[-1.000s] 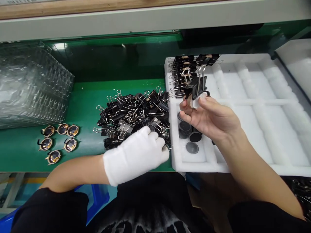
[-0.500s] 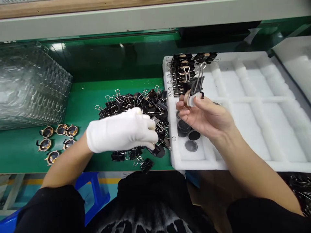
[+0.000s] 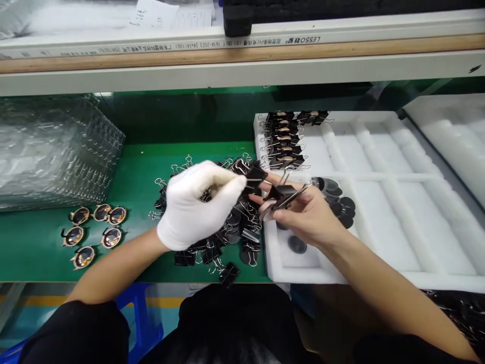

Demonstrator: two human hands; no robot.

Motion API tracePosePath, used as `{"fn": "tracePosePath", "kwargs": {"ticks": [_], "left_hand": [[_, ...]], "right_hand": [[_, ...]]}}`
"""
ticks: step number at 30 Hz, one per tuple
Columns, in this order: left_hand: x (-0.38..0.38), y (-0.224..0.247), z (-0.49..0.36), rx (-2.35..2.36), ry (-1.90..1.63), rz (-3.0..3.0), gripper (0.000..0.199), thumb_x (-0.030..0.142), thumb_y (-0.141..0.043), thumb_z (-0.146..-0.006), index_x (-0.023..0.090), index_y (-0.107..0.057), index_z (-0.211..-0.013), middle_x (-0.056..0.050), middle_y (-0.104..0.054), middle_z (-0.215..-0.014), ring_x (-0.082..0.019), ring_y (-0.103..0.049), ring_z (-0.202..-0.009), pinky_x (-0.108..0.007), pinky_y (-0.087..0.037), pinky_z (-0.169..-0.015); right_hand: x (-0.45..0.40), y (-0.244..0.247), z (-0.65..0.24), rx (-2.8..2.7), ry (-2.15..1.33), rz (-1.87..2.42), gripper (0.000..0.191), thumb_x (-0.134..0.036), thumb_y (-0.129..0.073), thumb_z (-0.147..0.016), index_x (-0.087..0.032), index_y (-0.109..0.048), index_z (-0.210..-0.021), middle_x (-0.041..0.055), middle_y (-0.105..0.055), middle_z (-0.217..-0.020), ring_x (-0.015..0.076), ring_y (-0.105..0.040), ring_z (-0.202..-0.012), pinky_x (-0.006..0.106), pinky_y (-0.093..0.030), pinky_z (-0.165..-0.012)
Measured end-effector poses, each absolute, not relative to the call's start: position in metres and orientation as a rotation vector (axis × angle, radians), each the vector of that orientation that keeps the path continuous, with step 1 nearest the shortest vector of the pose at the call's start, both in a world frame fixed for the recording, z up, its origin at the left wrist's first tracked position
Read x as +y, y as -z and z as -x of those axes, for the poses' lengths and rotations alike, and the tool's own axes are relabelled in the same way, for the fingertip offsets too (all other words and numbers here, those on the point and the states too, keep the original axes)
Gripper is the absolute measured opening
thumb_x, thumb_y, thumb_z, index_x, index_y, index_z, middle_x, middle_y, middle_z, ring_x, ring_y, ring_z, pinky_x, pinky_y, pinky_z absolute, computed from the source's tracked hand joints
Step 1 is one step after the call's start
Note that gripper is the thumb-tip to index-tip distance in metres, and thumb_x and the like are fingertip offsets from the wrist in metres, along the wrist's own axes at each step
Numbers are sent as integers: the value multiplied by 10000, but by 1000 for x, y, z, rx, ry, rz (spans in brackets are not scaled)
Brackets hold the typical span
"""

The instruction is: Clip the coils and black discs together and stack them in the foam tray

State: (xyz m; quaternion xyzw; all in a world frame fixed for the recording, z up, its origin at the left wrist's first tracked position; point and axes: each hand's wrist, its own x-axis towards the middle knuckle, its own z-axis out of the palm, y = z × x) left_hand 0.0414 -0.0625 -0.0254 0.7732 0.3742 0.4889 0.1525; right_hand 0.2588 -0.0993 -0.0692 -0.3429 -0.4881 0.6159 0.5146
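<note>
My left hand [image 3: 200, 205], in a white glove, pinches a black binder clip [image 3: 256, 173] by its wire handle, close to the fingertips of my bare right hand [image 3: 308, 210]. That right hand grips another binder clip [image 3: 282, 192], whose wire handles point up and to the right. A round piece in its jaws is partly hidden by my thumb. Beneath the glove spreads a heap of black binder clips [image 3: 212, 253] mixed with dark round discs. Under and beside my right hand, several dark discs [image 3: 343, 207] lie in the white foam tray [image 3: 295, 275].
Clipped round pieces [image 3: 284, 137] stand in a column in the tray's far left compartment. On the green table [image 3: 30, 258] are several round sunglass parts [image 3: 111, 236] and a stack of clear plastic trays [image 3: 56, 151]. A shelf edge [image 3: 212, 76] runs across the back.
My left hand has lifted a binder clip from the heap and brought it to the right. My right hand has come down and left with its clip, which is now tilted. The view has tipped upward.
</note>
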Motion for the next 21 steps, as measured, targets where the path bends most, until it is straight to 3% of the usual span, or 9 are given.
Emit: {"fn": "tracePosePath", "kwargs": {"ticks": [5, 6, 9, 14, 21], "left_hand": [[-62, 26, -42, 900, -1151, -2413, 185, 243, -650, -918, 186, -649, -741, 11, -651, -663, -96, -569, -592, -263, -455, -605], [-61, 24, -40, 967, -1121, -2456, 152, 299, -677, -892, 182, -656, -797, 3, -652, -701, -102, -564, -600, -268, -451, -603], [-57, 16, -33, 1217, -858, -2531, 349, 490, -736, -789, 183, -649, -930, 13, -619, -729, -114, -528, -593, -275, -411, -572], [-51, 9, -27, 1102, -240, -2498, 466, 587, -637, -834, 212, -453, -627, 64, -458, -520, -89, -385, -484, -261, -273, -500], [-53, 15, -32, 1000, -321, -2428, 456, 498, -622, -804, 210, -355, -573, 71, -336, -490, -81, -284, -475, -261, -260, -488]], "right_hand": [[-102, 62, -251, -1317, -1347, 840, 208, -257, -930, -736, -267, -817, -911, 33, -774, -867, 227, -764, -894, 394, -652, -887], [-103, 61, -251, -1336, -1305, 852, 223, -243, -931, -730, -269, -813, -917, 23, -774, -853, 218, -764, -861, 372, -660, -843], [-103, 57, -253, -1433, -1218, 866, 228, -183, -912, -742, -263, -801, -924, 17, -791, -901, 195, -764, -830, 317, -658, -774], [-102, 59, -255, -1543, -1186, 868, 190, -136, -871, -771, -233, -776, -905, 12, -784, -894, 171, -753, -817, 275, -642, -758], [-103, 58, -256, -1546, -1320, 873, 213, -203, -895, -757, -230, -776, -932, 30, -779, -895, 192, -738, -800, 301, -617, -702]]}}
